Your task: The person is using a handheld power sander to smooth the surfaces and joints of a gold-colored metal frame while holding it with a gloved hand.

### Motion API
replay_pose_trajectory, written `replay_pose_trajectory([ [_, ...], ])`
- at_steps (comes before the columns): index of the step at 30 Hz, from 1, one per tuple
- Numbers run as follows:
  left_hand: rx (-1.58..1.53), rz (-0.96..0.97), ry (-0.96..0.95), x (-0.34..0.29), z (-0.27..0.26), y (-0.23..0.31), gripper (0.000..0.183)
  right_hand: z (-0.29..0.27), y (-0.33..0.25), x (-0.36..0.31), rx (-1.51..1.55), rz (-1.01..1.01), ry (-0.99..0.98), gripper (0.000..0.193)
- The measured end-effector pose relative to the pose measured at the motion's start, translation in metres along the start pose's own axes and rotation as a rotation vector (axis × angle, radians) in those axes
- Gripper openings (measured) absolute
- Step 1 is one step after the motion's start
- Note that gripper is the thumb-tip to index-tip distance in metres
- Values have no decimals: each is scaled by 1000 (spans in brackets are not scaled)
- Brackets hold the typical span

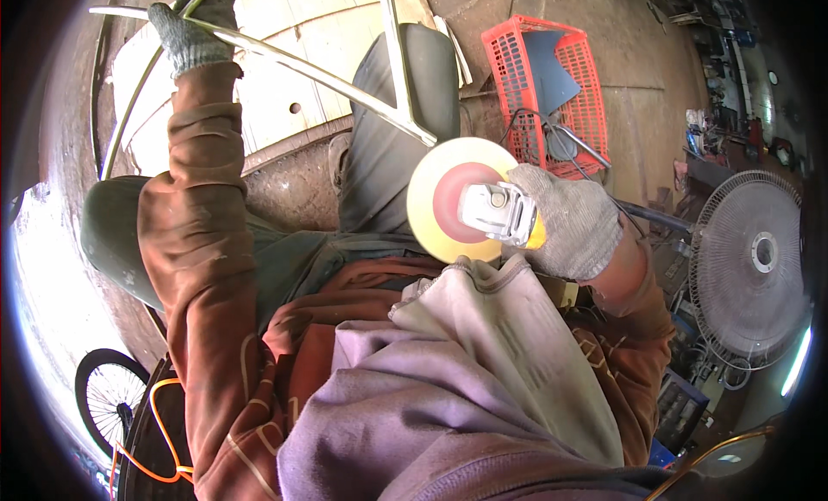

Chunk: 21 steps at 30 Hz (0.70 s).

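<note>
My left hand (191, 48), in a grey knitted glove, is closed around a shiny metal tube frame (319, 77) at the upper left. The frame's tubes meet in a pointed corner over my bent knee. My right hand (576, 223), also gloved, grips an angle grinder (500, 209) with a silver head and a bit of yellow body showing. Its round disc (427, 191) is pale yellow with a red centre. The frame's corner lies right by the disc's upper edge; whether they touch I cannot tell. The grinder's handle is mostly hidden by my glove.
Pale boards (285, 113) lie beneath the frame. A red plastic crate (595, 113) with a blue-grey sheet stands at the far right, a dark cable beside it. Further right is a large round fan (746, 259). A spoked wheel (108, 397) and an orange cord (155, 406) are lower left.
</note>
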<state>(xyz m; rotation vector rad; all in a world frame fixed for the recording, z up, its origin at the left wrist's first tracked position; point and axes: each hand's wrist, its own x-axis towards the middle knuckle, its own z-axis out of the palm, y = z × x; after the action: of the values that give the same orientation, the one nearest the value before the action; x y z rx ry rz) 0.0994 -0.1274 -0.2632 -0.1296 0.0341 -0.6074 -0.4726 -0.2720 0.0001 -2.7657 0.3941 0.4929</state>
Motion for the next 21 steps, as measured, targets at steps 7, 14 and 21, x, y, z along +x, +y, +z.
replay_pose_trajectory([
  [7, 70, 58, 9, 9, -8, 15, 72, -10, -7, 3, 13, -38, 38, 72],
  [14, 618, 328, 8, -59, 80, -90, 67, -11, -8, 13, -15, -68, 56, 70],
  [21, 684, 306, 47, -48, 84, -79, 57, -4, -7, 11, -125, -128, 16, 69],
])
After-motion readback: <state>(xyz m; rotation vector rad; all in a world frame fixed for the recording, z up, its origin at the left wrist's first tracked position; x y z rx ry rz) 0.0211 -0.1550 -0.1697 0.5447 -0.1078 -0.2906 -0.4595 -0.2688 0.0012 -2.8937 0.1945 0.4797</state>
